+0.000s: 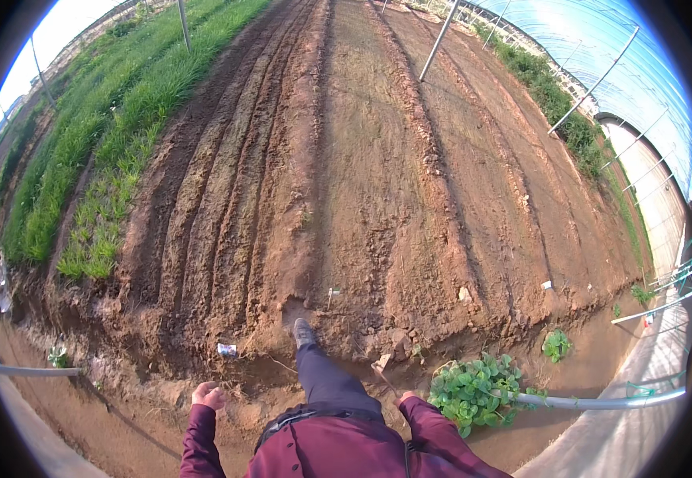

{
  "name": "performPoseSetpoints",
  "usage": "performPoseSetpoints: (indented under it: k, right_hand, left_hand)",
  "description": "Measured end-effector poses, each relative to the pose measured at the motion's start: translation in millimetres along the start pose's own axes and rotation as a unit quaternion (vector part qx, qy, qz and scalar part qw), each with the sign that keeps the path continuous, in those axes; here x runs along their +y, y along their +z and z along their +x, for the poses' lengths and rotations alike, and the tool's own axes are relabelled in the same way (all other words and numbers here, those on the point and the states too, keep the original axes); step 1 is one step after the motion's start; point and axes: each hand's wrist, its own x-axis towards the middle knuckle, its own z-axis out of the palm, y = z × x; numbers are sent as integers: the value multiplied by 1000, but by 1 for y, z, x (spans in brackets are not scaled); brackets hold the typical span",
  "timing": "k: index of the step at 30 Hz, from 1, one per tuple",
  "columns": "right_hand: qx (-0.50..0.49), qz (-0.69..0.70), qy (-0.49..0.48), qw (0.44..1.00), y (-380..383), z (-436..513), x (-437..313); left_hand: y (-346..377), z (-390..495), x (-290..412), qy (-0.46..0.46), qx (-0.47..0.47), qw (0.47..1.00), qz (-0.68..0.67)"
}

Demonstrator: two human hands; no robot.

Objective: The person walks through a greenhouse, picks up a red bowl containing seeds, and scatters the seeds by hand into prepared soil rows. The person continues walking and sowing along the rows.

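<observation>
My left hand point(209, 395) hangs in the air at the lower left, its fingers loosely curled and nothing seen in them. At the lower centre, my right hand point(406, 398) is closed around the thin handle of a small hand hoe point(382, 365), whose pale, soil-covered head points forward, close to the edge of the soil bed. One shoe point(303, 333) rests on the bed's edge, beside a hollow in the brown soil. A small marker stake point(331, 294) stands in the soil just ahead of it.
Furrowed soil beds point(370, 179) stretch ahead, with tall green grass point(160, 89) on the left. A leafy plant point(479, 391) and a metal pipe point(609, 401) lie to the right. Metal poles point(440, 40) rise from the beds. A small packet point(226, 349) lies near the edge.
</observation>
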Motion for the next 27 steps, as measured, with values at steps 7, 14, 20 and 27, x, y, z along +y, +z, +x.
performPoseSetpoints:
  k: [7,14,20,27]
  right_hand:
    - [130,97,-60,985,-164,41,-137]
    - [203,212,-47,955,-173,155,-143]
    - [53,166,86,981,-182,118,-184]
    - [-44,167,180,968,-186,124,-235]
  left_hand:
    - [28,52,117,-25,27,995,97]
    - [70,104,199,-112,27,964,240]
    - [92,187,267,-188,9,920,343]
    - [163,346,406,-203,-49,916,342]
